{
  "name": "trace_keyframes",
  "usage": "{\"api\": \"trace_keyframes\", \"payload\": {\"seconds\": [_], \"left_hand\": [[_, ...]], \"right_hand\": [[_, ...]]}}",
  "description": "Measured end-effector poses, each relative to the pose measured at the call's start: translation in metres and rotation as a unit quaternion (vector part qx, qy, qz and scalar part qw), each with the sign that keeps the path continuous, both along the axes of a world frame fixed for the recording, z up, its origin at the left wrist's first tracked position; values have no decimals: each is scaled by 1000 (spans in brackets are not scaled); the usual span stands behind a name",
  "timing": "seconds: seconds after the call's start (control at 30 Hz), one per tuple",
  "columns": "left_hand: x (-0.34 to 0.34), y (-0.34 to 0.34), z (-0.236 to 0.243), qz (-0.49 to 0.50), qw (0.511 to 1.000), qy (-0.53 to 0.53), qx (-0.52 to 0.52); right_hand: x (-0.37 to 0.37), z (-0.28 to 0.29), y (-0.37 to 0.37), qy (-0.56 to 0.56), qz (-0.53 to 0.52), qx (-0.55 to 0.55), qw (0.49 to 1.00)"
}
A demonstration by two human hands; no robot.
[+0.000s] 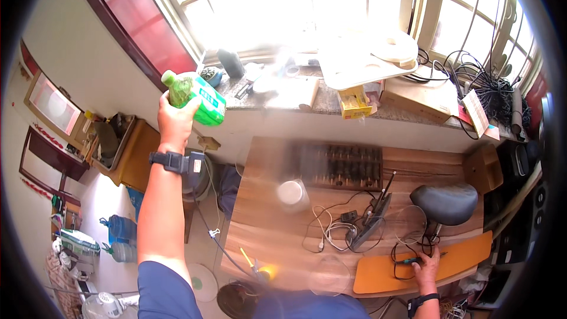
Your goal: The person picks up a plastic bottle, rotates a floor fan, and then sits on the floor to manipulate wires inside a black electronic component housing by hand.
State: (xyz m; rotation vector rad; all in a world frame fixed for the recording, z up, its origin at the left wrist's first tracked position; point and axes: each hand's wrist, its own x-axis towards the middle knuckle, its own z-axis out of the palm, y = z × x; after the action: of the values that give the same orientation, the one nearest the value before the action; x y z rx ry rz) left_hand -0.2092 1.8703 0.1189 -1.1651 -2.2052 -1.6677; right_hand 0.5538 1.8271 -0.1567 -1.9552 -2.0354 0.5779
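My left hand (176,119) is raised at the window sill's left end, closed round a green plastic bottle (208,101) with a green cap and a green-and-white label. The bottle is tilted, its capped end toward the upper left. Low on the right, my right hand (426,273) rests at an orange board (372,273) on the desk. Its fingers are closed on a thin teal-handled tool (406,261), and a black cord loops beside it. Part of the tool is hidden under the fingers.
The wooden desk (260,201) carries a black abacus (348,165), a white-lidded jar (292,194), a black router-like device (371,220) with cables and a black padded seat (444,204). Boxes, a white tray (360,71) and tangled cables (493,91) crowd the sill. Water jugs (120,229) stand left.
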Motion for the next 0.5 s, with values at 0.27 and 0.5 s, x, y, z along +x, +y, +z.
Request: {"api": "trace_keyframes", "payload": {"seconds": [0.27,0.5], "left_hand": [[-49,50,-6,19,999,23,-26],[-71,73,-19,5,998,43,-38]], "right_hand": [[-29,36,-30,-27,-86,-56,994],[-29,41,-56,-40,-111,-57,991]]}}
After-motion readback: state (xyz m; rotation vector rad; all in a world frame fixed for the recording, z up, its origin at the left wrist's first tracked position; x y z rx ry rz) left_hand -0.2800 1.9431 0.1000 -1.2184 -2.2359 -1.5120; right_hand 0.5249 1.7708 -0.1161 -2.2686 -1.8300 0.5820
